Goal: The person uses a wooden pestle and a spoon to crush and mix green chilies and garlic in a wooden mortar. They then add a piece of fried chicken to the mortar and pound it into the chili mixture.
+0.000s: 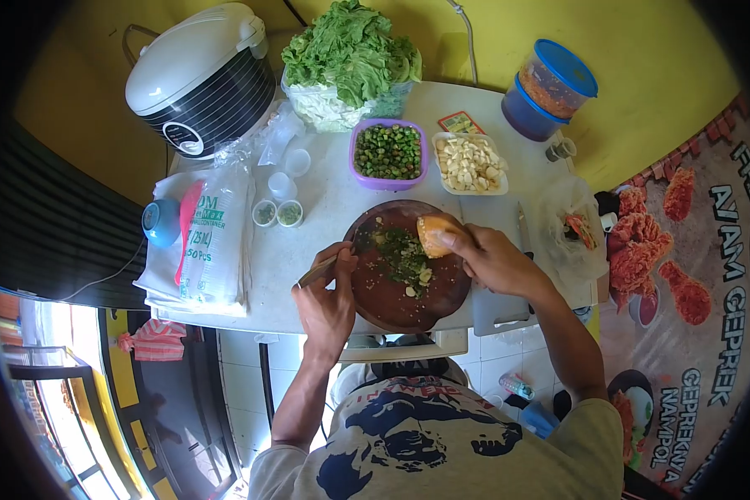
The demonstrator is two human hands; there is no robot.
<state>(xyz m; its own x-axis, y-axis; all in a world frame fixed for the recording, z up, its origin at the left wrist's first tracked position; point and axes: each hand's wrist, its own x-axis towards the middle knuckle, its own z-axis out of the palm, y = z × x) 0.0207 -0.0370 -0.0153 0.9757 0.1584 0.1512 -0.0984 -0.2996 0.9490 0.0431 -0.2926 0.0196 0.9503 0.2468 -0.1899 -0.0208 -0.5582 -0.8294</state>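
A wide brown mortar dish [367, 287] sits at the table's front edge, with crushed green chili and pale garlic-like bits [402, 254] spread inside. My left hand [325, 300] is at its left rim, fingers closed round a metal utensil [315, 272] with a flat handle; its other end is hard to make out. Over the dish's right side, my right hand [496, 260] grips a golden-orange piece of fried food [435, 235], perhaps chicken. Behind the dish stand a purple tub of cut green chilies [387, 152] and a white tray of peeled garlic [470, 164].
A rice cooker [200, 79], a tub of lettuce [350, 54] and blue-lidded containers [550, 87] line the back. Small cups [282, 185] and plastic packs [212, 242] lie left. A knife [523, 227], a cutting board [500, 310] and a plastic bag [571, 229] are right.
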